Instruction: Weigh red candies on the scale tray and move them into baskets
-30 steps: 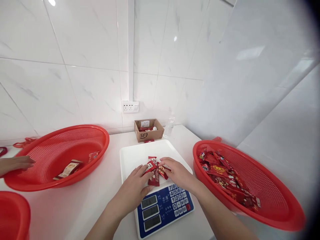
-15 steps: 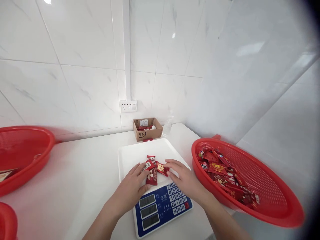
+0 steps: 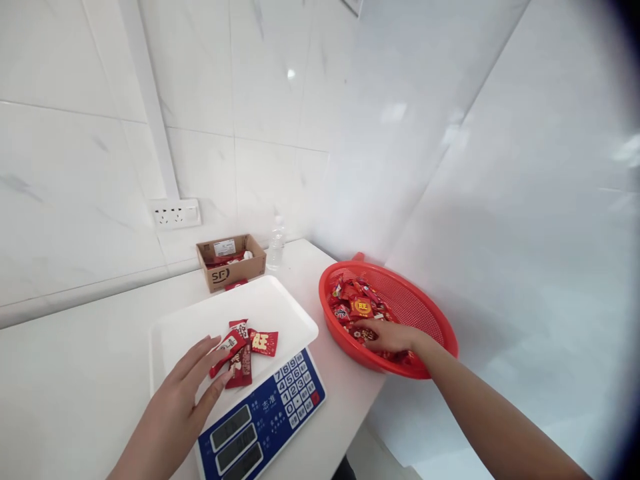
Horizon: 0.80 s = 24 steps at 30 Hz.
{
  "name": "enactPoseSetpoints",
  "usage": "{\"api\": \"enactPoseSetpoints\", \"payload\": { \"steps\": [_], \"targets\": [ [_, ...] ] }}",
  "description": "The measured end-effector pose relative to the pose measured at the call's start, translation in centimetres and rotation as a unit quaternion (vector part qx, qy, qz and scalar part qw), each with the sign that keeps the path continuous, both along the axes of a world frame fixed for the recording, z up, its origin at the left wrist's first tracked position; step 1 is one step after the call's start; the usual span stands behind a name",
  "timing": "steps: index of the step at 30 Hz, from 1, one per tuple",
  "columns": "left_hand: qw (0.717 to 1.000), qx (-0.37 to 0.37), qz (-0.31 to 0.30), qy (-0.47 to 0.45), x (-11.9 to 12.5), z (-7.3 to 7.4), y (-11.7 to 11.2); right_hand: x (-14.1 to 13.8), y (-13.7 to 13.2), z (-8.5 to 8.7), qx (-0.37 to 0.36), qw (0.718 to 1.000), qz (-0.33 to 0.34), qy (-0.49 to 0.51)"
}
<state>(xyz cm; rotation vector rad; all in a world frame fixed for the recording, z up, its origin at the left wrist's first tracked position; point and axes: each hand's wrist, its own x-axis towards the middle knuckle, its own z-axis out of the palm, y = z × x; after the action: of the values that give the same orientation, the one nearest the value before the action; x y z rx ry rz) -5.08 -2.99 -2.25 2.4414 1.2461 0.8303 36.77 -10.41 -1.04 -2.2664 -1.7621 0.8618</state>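
Below the tiled wall (image 3: 200, 80), the left hand (image 3: 183, 383), lower left, has fingers spread, gripping nothing, with a red packet (image 3: 230, 350) slanting up rightward at their tips on the scale tray (image 3: 287, 317), while the right hand (image 3: 390, 335), centre right, curls into sweets (image 3: 361, 307) in the red basket (image 3: 417, 307), its hold hidden from me.

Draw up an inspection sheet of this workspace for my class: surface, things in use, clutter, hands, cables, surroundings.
Surface: white table, bearing a scale.
Things in use: red packets on the scale's white tray; more packets in a red basket.
Clutter: cardboard box and clear bottle, beyond the scale.
Hands: left hand open at the tray's packets; right hand among the basket's packets.
Cables: nothing seen.
Surroundings: white tiled wall with socket panel.
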Motion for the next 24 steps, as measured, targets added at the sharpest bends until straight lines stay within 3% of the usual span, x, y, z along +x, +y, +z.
{"api": "enactPoseSetpoints", "payload": {
  "steps": [5, 10, 14, 20, 24],
  "targets": [
    [1.000, 0.008, -0.016, 0.011, -0.3, -1.2, 0.9, -0.1, 0.4, -0.4, 0.028, 0.998, -0.004, 0.049],
    [1.000, 0.018, -0.006, 0.009, -0.6, -2.0, 1.5, 0.2, 0.7, -0.3, 0.133, 0.984, -0.081, 0.085],
    [1.000, 0.020, -0.011, 0.003, -0.5, -1.8, 1.3, 0.0, 0.7, 0.1, 0.196, 0.967, -0.156, 0.038],
    [1.000, 0.014, 0.003, -0.005, -0.5, -1.0, 0.8, -0.3, 0.8, 0.1, 0.250, 0.953, -0.172, -0.007],
    [1.000, 0.022, 0.000, -0.001, -0.5, -0.8, 0.7, -1.6, 0.7, 1.1, 0.272, 0.940, -0.205, -0.028]
  ]
}}
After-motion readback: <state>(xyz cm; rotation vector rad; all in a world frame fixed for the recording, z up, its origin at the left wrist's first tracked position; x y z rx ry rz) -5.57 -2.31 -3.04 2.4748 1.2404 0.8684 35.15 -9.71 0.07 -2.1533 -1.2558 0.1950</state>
